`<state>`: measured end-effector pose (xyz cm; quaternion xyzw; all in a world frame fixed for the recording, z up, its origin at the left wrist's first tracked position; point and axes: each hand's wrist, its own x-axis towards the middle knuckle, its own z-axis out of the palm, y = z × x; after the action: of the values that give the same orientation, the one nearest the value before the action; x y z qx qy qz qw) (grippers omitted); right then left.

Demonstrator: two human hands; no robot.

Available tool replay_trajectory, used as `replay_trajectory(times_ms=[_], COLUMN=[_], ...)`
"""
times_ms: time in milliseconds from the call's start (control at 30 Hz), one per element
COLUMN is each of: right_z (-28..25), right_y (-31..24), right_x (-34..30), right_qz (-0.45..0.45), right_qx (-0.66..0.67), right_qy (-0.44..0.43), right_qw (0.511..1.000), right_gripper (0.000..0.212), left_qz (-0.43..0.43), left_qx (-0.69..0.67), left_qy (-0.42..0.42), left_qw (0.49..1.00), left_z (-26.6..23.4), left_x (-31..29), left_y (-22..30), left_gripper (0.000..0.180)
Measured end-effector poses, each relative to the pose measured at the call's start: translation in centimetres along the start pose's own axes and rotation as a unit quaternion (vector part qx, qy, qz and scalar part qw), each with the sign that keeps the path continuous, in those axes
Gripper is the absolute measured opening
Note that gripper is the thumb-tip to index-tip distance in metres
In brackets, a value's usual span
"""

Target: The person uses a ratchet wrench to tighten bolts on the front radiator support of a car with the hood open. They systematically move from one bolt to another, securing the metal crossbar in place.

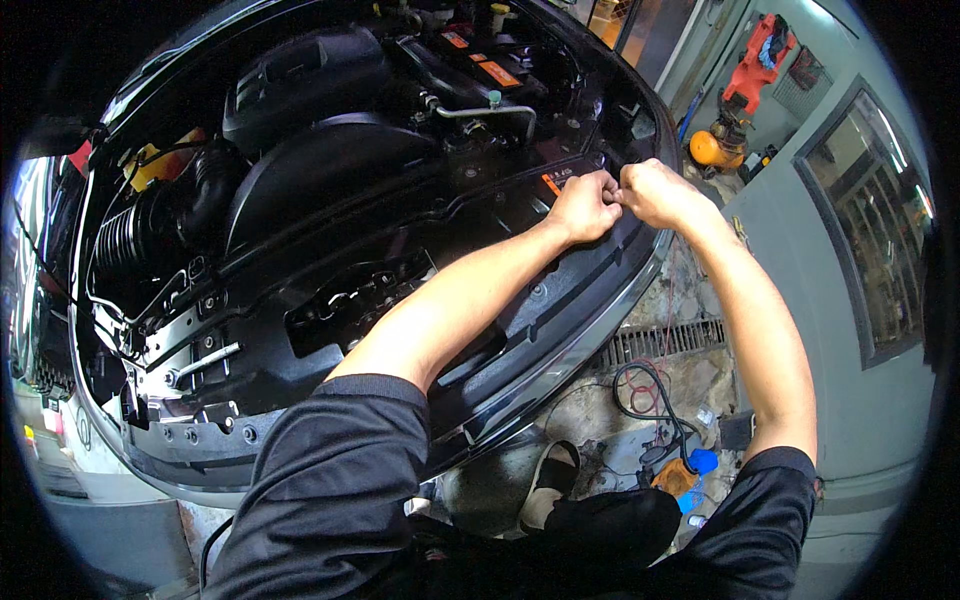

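Note:
Both my arms reach into the open engine bay of a car, over its front right corner. My left hand [585, 207] is closed, with fingertips pinched near the black plastic cover panel [470, 235]. Beside it, almost touching, my right hand [655, 193] is closed too, its fingers curled inward toward the left. Something small may sit between the two hands, but the fingers hide it. An orange label [552, 184] on the panel shows just behind my left hand.
A black engine cover [305, 85] and a ribbed air hose [125, 235] fill the bay's left side. On the floor lie a looped black hose [640, 412] and a floor drain grate [665, 342]. A grey wall with a window [868, 220] stands at right, near an orange tank [715, 150].

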<state>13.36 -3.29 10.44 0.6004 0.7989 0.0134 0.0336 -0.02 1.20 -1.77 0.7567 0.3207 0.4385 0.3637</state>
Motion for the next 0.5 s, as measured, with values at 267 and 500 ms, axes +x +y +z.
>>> replay_trajectory(times_ms=[267,500], right_z=[-0.5,-10.2], right_y=[-0.3,-2.0], right_x=[-1.0,-5.9], right_qz=[0.053,0.076], right_qx=[-0.017,0.227], right_qy=[0.029,0.268], right_qw=[0.998,0.933], right_gripper=[0.047,0.058], left_qz=[0.003,0.027], left_qx=[0.041,-0.116], left_qy=[-0.004,0.096], left_qw=[0.999,0.988], left_z=[0.1,-10.5], left_x=[0.3,2.9], left_y=[1.1,7.1], left_gripper=[0.026,0.026])
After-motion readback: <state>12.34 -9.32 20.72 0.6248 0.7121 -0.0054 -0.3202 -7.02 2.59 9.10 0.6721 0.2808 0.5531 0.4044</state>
